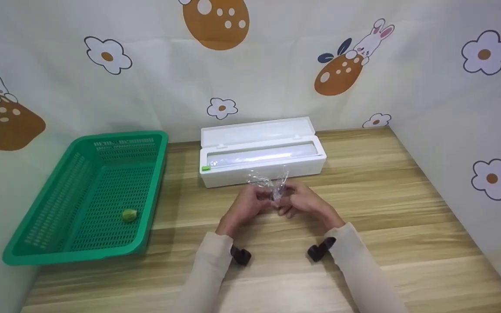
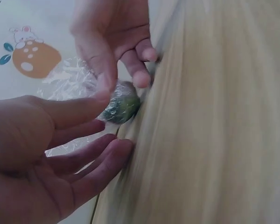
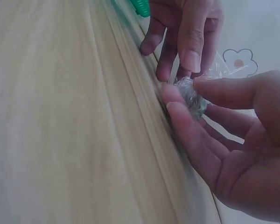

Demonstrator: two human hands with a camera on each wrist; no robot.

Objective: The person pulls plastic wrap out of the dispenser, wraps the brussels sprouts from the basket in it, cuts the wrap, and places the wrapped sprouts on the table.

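A small round green piece of produce [image 2: 121, 106], wrapped in crinkled cling film [image 1: 278, 190], is between my two hands over the table in front of the dispenser. My right hand [image 1: 306, 201] pinches the wrapped piece between thumb and fingers. My left hand [image 1: 247, 203] meets it from the other side, its thumb and fingertips pinching the film. Loose ends of film stick up above the fingers. Just behind the hands stands a white cling film dispenser [image 1: 268, 171], lid raised, with a roll of film [image 1: 263, 155] inside and a green slider [image 1: 205, 168] at its left end.
A green plastic basket [image 1: 160, 174] stands on the left with one small yellow-green piece of produce [image 1: 129, 215] on its bottom. Patterned cloth walls [image 1: 276, 74] enclose the back and sides of the wooden table [image 1: 389, 208].
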